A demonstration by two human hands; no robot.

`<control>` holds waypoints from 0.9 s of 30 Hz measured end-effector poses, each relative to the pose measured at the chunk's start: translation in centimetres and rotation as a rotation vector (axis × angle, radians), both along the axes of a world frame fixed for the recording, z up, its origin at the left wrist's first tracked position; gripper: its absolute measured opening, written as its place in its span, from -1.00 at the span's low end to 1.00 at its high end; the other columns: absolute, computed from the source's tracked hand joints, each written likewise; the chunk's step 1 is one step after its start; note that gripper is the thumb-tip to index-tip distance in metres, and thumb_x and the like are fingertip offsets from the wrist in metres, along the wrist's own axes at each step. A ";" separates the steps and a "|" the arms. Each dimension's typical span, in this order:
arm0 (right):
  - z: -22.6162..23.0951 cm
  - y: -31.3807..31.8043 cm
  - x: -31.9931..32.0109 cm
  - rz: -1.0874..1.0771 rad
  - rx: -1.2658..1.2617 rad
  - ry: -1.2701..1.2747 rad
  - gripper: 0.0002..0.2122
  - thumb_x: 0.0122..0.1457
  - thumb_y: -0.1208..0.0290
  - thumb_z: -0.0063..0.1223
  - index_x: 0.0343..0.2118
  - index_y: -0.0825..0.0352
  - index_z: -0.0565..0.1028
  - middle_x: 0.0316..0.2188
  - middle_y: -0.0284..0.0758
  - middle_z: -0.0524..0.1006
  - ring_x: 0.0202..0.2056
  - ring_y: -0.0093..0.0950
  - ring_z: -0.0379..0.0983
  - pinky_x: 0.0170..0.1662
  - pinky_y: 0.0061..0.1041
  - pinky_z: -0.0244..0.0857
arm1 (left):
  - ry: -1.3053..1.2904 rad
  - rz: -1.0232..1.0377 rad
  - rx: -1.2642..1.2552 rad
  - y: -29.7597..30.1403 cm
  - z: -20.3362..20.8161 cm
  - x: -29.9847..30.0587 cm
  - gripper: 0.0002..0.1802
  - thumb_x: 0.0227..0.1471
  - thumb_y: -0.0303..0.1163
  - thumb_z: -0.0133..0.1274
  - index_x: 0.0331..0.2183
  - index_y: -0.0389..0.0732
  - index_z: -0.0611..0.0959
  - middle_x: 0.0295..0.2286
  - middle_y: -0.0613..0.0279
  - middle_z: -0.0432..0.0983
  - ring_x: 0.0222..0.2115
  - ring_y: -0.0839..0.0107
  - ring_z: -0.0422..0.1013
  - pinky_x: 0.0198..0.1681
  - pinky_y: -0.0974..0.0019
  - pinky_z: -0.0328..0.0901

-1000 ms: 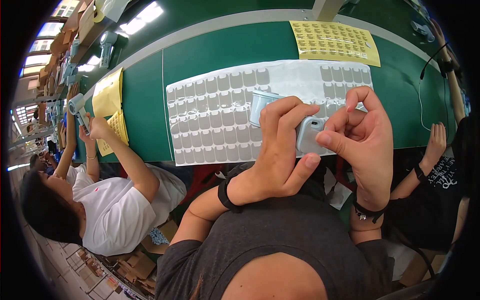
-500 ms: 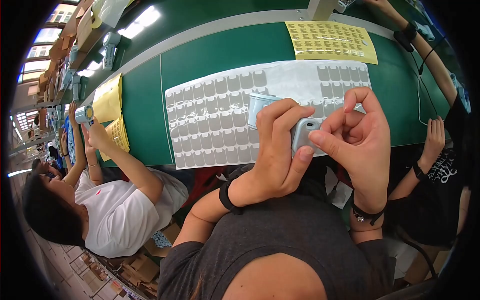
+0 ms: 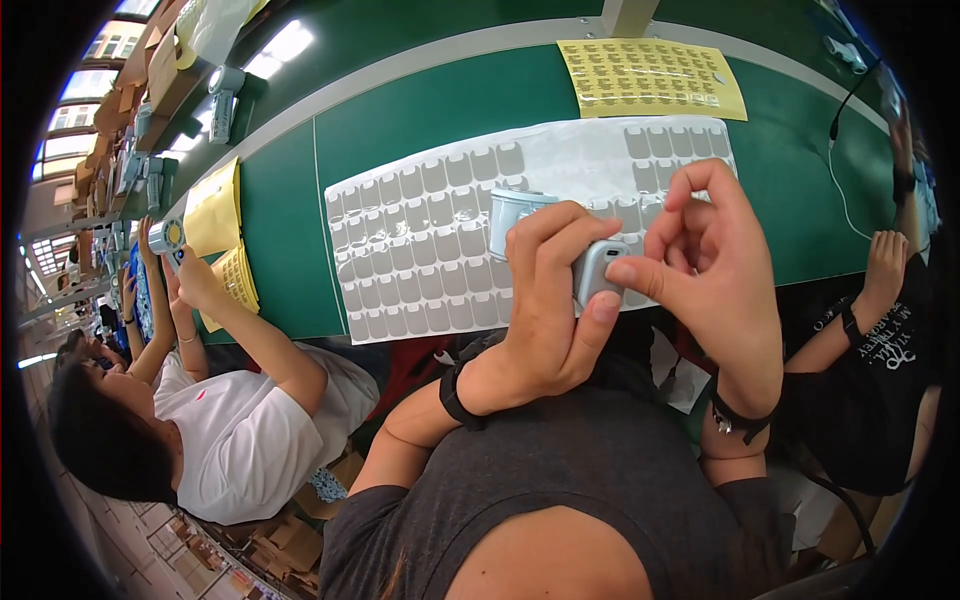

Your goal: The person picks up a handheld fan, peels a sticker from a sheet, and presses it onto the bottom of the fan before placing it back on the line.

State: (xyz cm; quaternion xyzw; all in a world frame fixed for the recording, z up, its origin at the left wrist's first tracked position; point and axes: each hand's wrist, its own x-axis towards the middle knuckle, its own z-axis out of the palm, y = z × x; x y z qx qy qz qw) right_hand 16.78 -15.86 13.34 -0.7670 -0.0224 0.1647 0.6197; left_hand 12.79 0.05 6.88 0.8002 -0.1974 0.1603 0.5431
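Observation:
My left hand wraps round a light-blue handheld fan. The handle's rounded end, with a small dark port, points up between its fingers, and the fan's pale-blue head shows beyond the knuckles on the left. My right hand rests its thumb tip against the handle's end. Its other fingers are curled loosely, apart from the thumb, with nothing visible in them. Beneath both hands lies a white sheet of grey rounded stickers, with a bare patch at its upper middle.
A yellow label sheet lies beyond the stickers on the green table. More yellow sheets are at left, by a co-worker in white holding a similar fan. Another person's hand and a white cable are at right.
My right fingers have opened away from the thumb, which stays at the handle's end. The fan has tilted slightly in my left hand. The person at right has drawn back the far arm.

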 end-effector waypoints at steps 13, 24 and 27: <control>-0.7 -0.8 3.1 0.301 0.127 0.288 -0.67 0.09 0.26 0.10 -0.15 0.27 0.32 -0.59 -0.53 0.43 -0.70 -0.80 0.17 -0.66 -0.83 -0.04 | 0.040 -0.114 0.041 2.1 0.9 1.6 -0.20 -0.02 -0.32 0.16 0.15 -0.31 0.13 0.04 -0.05 0.19 0.06 0.11 0.17 0.12 0.08 0.06; -4.6 6.1 16.4 0.199 0.003 -0.246 -0.75 0.14 0.25 0.08 -0.15 0.21 0.55 -0.55 -0.44 0.49 -0.53 -0.71 0.40 -0.48 -0.76 0.20 | 0.188 1.060 0.769 29.3 -2.1 16.4 -0.30 -0.05 -0.05 0.15 -0.02 -0.37 0.39 -0.06 -0.14 0.36 0.00 -0.01 0.26 0.05 0.10 0.19; -6.9 8.9 20.8 0.150 -0.273 -0.358 -0.77 0.09 0.28 0.13 -0.20 0.20 0.58 -0.57 -0.40 0.53 -0.48 -0.68 0.47 -0.44 -0.75 0.24 | 0.426 1.274 0.793 34.9 -5.2 19.9 -0.19 -0.12 0.02 0.20 -0.02 -0.41 0.36 -0.04 -0.13 0.34 0.03 -0.05 0.22 0.06 0.04 0.19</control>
